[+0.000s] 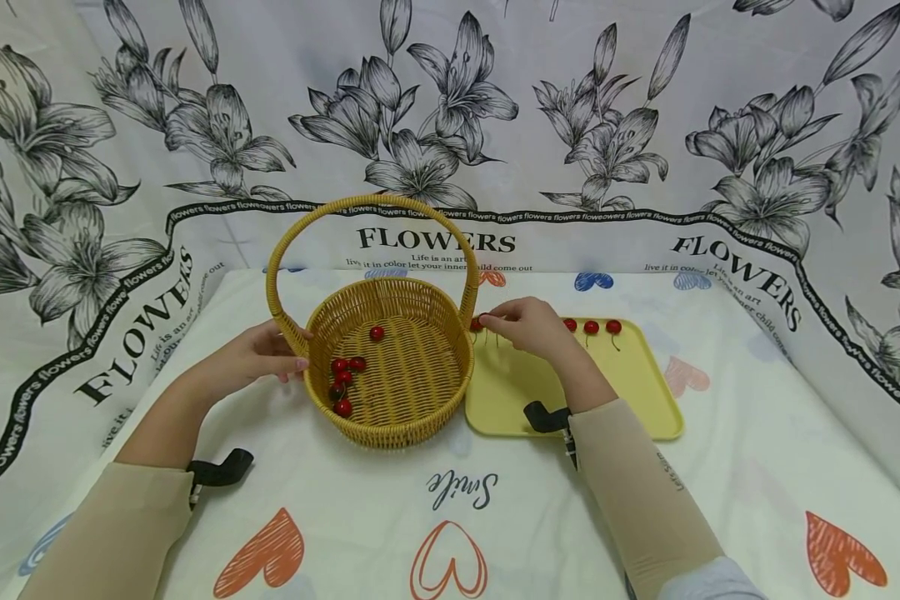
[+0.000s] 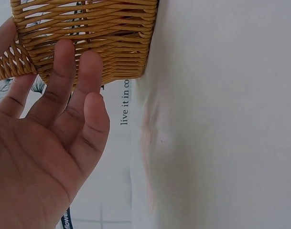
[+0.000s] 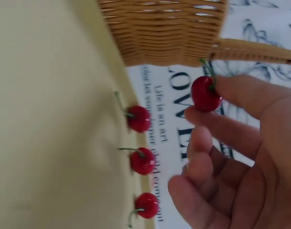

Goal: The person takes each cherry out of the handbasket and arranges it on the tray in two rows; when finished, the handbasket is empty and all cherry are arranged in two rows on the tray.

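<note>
My left hand (image 1: pixel 258 354) holds the yellow wicker basket (image 1: pixel 390 437) at its left side, thumb and fingers around the foot of the tall handle (image 1: pixel 273 275). Its other fingers (image 2: pixel 90 71) lie along the woven wall in the left wrist view. Several red cherries (image 1: pixel 342 377) lie inside the basket, mostly at the left. My right hand (image 1: pixel 528 329) is over the far edge of the yellow tray (image 1: pixel 570 387), pinching a cherry (image 3: pixel 206 94) between thumb and finger, its green stem upward. More cherries (image 3: pixel 143 161) with stems line that tray edge, partly hidden by the hand in the head view.
The tray stands right beside the basket, at its right. A white cloth (image 1: pixel 360 517) with printed hearts and lettering covers the table. Behind it hangs a flower-printed cloth (image 1: pixel 525 167). Black wrist cameras (image 1: pixel 221 468) stick out from both sleeves.
</note>
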`<action>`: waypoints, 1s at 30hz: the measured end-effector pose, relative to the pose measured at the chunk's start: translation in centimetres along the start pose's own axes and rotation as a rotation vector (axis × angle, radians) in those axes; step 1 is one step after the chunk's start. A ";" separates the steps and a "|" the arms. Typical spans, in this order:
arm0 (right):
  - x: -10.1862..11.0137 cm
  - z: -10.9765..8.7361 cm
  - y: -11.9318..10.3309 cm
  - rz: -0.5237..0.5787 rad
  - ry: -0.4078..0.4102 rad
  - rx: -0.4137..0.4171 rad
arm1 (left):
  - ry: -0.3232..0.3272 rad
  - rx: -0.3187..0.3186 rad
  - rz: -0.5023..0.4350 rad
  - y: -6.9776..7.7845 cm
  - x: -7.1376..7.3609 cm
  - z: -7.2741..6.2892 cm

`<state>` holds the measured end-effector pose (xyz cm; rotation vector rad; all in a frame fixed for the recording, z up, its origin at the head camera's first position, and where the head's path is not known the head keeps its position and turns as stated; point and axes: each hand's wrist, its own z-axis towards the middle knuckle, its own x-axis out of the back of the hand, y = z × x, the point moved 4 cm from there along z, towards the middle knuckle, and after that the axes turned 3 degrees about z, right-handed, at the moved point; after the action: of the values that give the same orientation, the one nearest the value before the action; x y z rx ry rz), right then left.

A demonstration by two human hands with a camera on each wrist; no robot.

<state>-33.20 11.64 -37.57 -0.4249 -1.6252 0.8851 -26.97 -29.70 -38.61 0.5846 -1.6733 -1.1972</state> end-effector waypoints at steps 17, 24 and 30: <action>-3.1 0.4 1.1 -0.356 -0.020 -0.095 | -0.001 -0.001 0.014 -0.2 0.1 0.0; -3.3 0.6 1.2 -0.403 -0.046 -0.023 | 0.007 0.015 0.011 -0.2 0.0 -0.1; -3.2 0.6 1.0 -0.314 -0.054 0.017 | 0.004 0.019 0.002 0.1 -0.1 -0.1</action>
<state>-33.14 9.90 -40.46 -0.1283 -1.6758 0.6761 -26.80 -29.63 -38.57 0.5963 -1.6831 -1.1789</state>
